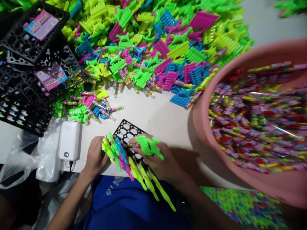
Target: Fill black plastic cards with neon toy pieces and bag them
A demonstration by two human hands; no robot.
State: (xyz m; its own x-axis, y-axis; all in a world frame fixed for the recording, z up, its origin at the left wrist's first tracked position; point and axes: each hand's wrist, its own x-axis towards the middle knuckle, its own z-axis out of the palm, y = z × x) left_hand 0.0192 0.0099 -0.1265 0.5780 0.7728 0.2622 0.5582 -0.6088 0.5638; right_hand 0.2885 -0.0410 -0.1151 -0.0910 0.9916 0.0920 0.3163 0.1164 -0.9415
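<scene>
A black plastic rack (pixel 127 127) full of round holes is tilted at the table's near edge, in front of my body. Several toy pieces in yellow, green, blue and pink (pixel 122 156) stand in a row along it, their ends pointing toward me. My left hand (pixel 97 155) is closed at the rack's left side, its fingertips partly hidden by the toys. Over the rack's right part, my right hand (pixel 159 159) grips a bright green plastic toy (pixel 148 145) with a candy-filled tube (pixel 133 145) on it. The tube's tip points left over the holes.
A large heap of colourful toys (pixel 144 48) covers the back. On the right stands a pink tub (pixel 203 108) of candy tubes (pixel 254 121). Black racks with "Toy Candy" cards (pixel 51 76) are stacked at left, near a white power bank (pixel 69 140) and plastic bags (pixel 48 156).
</scene>
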